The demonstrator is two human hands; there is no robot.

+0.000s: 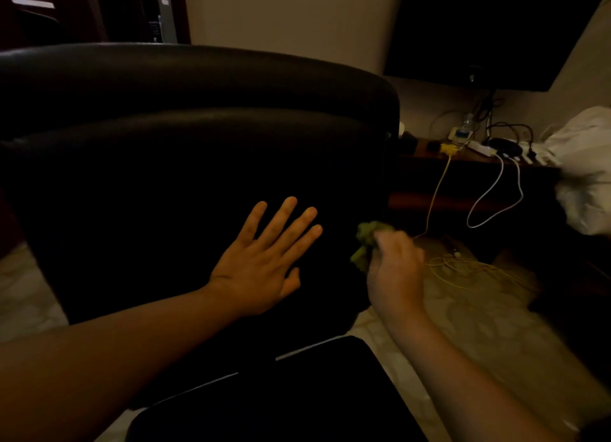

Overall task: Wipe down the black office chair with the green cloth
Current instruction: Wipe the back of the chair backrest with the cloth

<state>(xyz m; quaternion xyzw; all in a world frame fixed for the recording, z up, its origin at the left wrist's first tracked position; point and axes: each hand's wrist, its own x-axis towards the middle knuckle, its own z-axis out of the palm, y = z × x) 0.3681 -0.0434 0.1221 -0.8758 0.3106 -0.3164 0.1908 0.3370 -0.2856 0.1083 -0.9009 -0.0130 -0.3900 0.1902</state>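
In a dim room, one black office chair [198, 143] is standing on pale patterned floor [479, 326]. The left hand [261, 259] is pressing flat, fingers spread, against its backrest; the right hand [395, 269] is gripping one green cloth [365, 239] at the backrest's right edge.

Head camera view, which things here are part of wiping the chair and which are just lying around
Part of the job:
black office chair
green cloth, bunched in the right hand
left hand, flat on the chair back

Just lying about:
yellow cable
white cable
power strip
white bag

Left grip [261, 263] flat; right grip [395, 266] clenched.
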